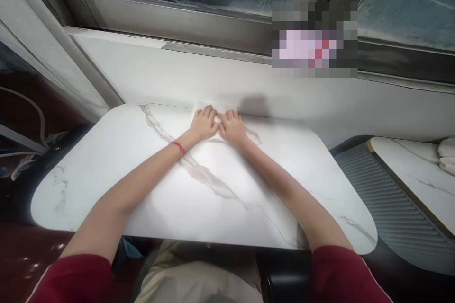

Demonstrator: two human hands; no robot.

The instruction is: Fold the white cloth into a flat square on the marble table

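Note:
Both my hands lie side by side at the far edge of a white, marble-patterned table (106, 165), with the thumbs close together. Under them is a thin white sheet (216, 138), either cloth or paper; I cannot tell which. My left hand (205, 123) rests palm down on its left part, fingers stretched forward and slightly bent. On its right part my right hand (232, 126) presses down the same way, fingers extended. The hands cover most of the sheet. A red string bracelet (178, 147) circles my left wrist.
A white wall panel (159, 73) rises right behind the table, below a window frame (177, 21). A blurred-out pinkish item (305, 47) is at the sill. To the right stands another marble-patterned table (415, 165) with a grey ribbed side (387, 203). A white curtain (39, 33) hangs left.

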